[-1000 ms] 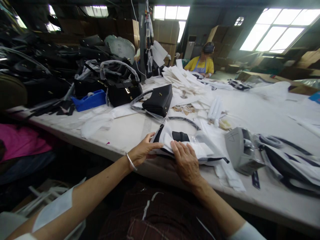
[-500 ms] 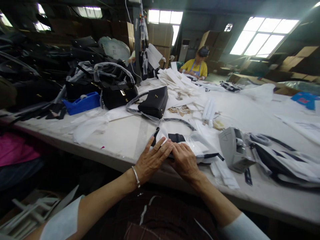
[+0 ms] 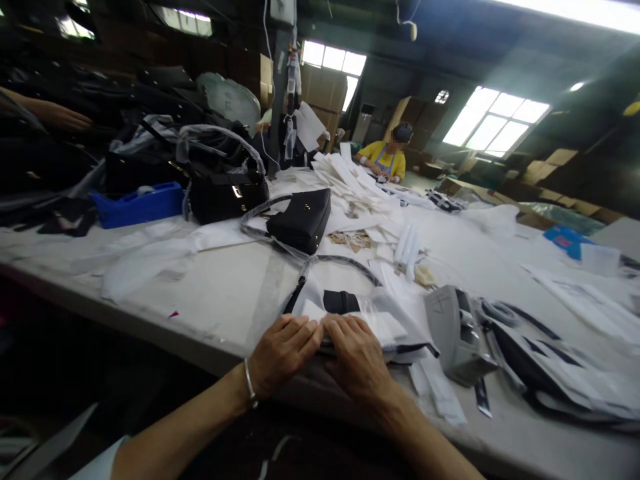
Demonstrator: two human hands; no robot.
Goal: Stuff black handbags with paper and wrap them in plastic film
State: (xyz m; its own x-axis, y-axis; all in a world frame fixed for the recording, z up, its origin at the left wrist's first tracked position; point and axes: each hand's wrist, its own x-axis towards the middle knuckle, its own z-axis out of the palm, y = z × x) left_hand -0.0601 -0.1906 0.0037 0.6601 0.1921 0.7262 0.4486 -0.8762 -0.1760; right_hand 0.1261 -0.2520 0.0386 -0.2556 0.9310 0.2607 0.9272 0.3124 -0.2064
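Observation:
A black handbag (image 3: pixel 341 302) lies at the table's near edge, partly covered by white wrapping sheets (image 3: pixel 393 327). Its handle (image 3: pixel 350 260), in clear wrap, arches away from me. My left hand (image 3: pixel 287 350) has its fingers curled together over the bag's near edge, at the white sheet. Right beside it, my right hand (image 3: pixel 357 357) is bent over the same edge, thumb underneath. The two hands' fingertips almost meet. What lies under the fingers is hidden.
Behind the bag stands another black handbag (image 3: pixel 303 217). A grey tape dispenser (image 3: pixel 453 333) is close on the right, a blue tape dispenser (image 3: pixel 140 203) on the left. White strips (image 3: pixel 345 177) are heaped farther back. A co-worker in yellow (image 3: pixel 385 160) sits across the table.
My left hand has gone from stretched fingers lying on the bag to fingers curled at its near edge. The view has shifted and tilted. Another person's hand now shows at far left.

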